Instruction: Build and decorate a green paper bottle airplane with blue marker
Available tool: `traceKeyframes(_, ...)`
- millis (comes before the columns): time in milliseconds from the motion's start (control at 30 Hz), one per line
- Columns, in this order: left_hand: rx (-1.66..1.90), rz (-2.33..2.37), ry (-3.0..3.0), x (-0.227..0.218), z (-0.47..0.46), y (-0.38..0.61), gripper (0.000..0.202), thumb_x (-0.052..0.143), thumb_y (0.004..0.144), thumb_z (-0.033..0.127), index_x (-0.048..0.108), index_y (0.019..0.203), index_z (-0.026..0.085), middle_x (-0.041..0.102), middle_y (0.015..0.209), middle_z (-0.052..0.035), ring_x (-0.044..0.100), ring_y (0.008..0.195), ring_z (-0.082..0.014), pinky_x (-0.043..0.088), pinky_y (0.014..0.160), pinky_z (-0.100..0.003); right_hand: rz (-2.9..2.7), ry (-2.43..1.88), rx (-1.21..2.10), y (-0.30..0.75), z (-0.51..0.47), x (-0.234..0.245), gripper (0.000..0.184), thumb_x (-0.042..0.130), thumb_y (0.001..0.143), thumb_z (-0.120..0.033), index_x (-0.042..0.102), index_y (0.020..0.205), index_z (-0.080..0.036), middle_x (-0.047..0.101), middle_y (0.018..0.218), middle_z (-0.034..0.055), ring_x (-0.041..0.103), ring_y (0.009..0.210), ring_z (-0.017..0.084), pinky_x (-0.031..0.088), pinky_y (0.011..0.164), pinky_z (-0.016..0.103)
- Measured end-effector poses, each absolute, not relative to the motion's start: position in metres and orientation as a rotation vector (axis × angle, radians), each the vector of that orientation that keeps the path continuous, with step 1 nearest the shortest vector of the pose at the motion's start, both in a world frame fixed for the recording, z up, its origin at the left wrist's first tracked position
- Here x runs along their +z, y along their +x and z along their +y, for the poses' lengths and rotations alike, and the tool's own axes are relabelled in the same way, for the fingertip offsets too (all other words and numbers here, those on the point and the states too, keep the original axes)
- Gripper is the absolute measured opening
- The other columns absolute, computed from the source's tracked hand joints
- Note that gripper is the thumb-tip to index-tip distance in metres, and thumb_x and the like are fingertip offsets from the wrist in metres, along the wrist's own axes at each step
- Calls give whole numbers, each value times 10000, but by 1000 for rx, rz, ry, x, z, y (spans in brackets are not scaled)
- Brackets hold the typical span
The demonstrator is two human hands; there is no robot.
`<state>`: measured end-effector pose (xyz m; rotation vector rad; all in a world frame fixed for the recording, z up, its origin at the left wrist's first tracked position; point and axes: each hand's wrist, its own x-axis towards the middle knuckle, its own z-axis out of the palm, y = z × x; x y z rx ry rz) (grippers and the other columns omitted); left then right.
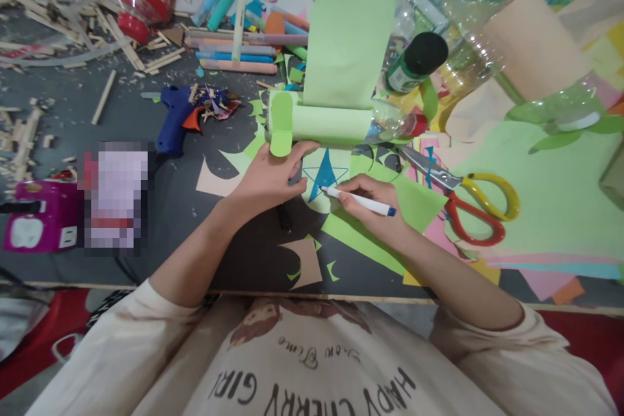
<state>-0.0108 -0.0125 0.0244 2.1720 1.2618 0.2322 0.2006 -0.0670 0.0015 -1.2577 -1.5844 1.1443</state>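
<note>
Your right hand (376,203) holds a marker (363,200) in its grip, tip at the part-filled blue star (324,172) on green paper (320,205); your left hand (270,175), grip wide, rests left of the star. Beyond the star lies a wrapped bottle (331,122); right of the star, scissors (452,183).

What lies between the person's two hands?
In the head view, a partly coloured blue star on pale green paper lies between the left hand and right hand, with the tip of the white marker at it.
</note>
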Motion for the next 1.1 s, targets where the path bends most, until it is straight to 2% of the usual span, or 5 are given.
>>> traceKeyframes(200,225,1271,2170,26,-13,-10,528,479,801,207,516,1327,204,453,666,56,479,616,-127,409,751,-239,-1687,-1208,1186,203,-68,3,238,627,875,-346,647,691,-196,623,575,-5,512,495,108,364,468,240)
traceKeyframes(400,216,1267,2166,26,-13,-10,531,479,803,204,505,1333,205,445,653,61,486,613,-127,422,767,-238,-1601,-1272,1152,202,-68,2,269,633,864,-411,644,698,-200,617,557,-12,506,483,107,375,460,235)
traceKeyframes(667,204,1282,2172,26,-13,-10,527,483,809,205,504,1336,206,462,671,57,482,618,-125,428,788,-242,-1671,-1210,1155,203,-68,3,193,635,862,-294,638,692,-202,610,562,-17,509,485,104,368,476,233)
traceKeyframes(900,192,1275,2178,27,-13,-9,527,482,816,207,495,1342,204,472,679,54,490,626,-129,423,794,-247,-1609,-1250,1152,201,-67,3,227,640,855,-357,620,686,-206,591,543,-23,493,474,105,362,471,236)
traceKeyframes(1100,214,1264,2183,24,-12,-10,532,486,804,197,504,1336,196,460,656,57,492,623,-131,424,787,-241,-1605,-1310,1158,201,-67,4,178,627,819,-296,626,665,-207,610,549,-14,503,489,111,363,471,237)
